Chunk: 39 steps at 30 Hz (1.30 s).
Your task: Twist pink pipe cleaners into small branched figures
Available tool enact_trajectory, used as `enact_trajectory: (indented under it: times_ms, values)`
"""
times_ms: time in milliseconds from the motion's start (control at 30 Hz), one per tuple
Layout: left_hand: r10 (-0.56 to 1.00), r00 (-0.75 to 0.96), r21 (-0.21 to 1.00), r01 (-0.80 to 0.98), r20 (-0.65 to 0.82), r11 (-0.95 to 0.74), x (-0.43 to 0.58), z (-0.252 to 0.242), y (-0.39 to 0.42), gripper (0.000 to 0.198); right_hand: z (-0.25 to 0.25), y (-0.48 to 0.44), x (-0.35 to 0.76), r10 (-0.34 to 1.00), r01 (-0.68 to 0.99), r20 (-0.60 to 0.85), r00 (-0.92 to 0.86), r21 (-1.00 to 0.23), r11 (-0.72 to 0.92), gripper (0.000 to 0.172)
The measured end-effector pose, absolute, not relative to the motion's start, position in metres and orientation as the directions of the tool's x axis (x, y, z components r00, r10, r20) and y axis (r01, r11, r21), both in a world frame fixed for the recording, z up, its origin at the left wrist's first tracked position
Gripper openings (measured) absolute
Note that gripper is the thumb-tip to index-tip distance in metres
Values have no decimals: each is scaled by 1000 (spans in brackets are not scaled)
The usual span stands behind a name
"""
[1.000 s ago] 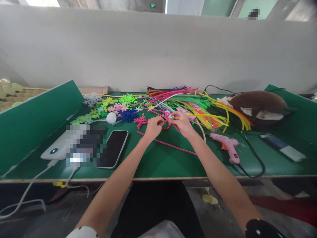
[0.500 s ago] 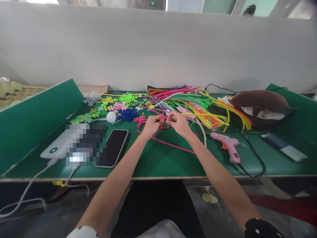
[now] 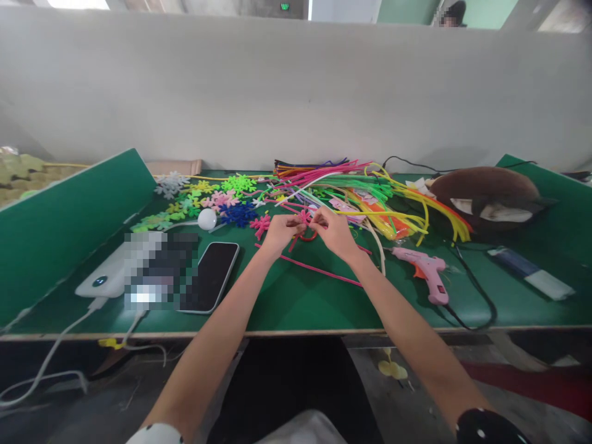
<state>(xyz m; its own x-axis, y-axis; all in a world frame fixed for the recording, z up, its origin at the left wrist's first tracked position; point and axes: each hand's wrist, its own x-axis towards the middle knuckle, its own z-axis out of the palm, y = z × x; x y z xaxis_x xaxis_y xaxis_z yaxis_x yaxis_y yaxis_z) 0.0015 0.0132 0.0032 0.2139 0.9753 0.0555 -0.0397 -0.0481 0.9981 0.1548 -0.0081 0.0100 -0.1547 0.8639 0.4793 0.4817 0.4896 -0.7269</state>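
Note:
My left hand [image 3: 283, 234] and my right hand [image 3: 335, 234] meet over the middle of the green table, each with thumb and fingers pinched. Between the fingertips is a pink pipe-cleaner snowflake [image 3: 304, 216], gripped from both sides and partly covered by the fingers. A red ring-shaped thing [image 3: 309, 238] shows just below it. Left of my left hand lies another pink snowflake [image 3: 261, 226], beside a dark blue pile of snowflakes [image 3: 238, 214]. One long pink pipe cleaner [image 3: 319, 271] stretches across the table under my wrists.
Bundles of coloured pipe cleaners [image 3: 342, 179] lie at the back. To the right are a pink glue gun [image 3: 428, 271] with a black cord and a brown plush toy [image 3: 485, 194]. A phone [image 3: 213, 277], a white power bank [image 3: 111, 274] and a white ball [image 3: 207, 219] sit left.
The fingers have shifted slightly around the pink snowflake, and more of its arms show between them. My left hand has turned a little; both hands stay in the same place.

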Motion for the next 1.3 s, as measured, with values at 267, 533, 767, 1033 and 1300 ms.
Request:
enact_trajectory:
  times_ms: [267, 533, 767, 1033, 1300]
  values:
    - [984, 178, 1000, 25, -1, -3, 0, 1, 18, 8, 1, 0, 158, 840, 725, 479, -254, -481, 493, 13]
    - [971, 236, 996, 92, -43, 22, -1, 5, 15, 3, -3, -1, 157, 807, 789, 530, -261, -364, 494, 14]
    - [962, 264, 988, 114, 68, -101, -3, 5, 16, 16, -2, 0, 155, 772, 783, 565, -290, -324, 531, 14]
    - [981, 169, 976, 180, 91, -122, -6, 13, 16, 15, 0, 1, 159, 765, 810, 607, -216, -325, 487, 19]
    - [903, -352, 843, 537, 247, -21, -40, 5, 37, 37, 0, 3, 161, 783, 791, 608, -132, -411, 453, 18]
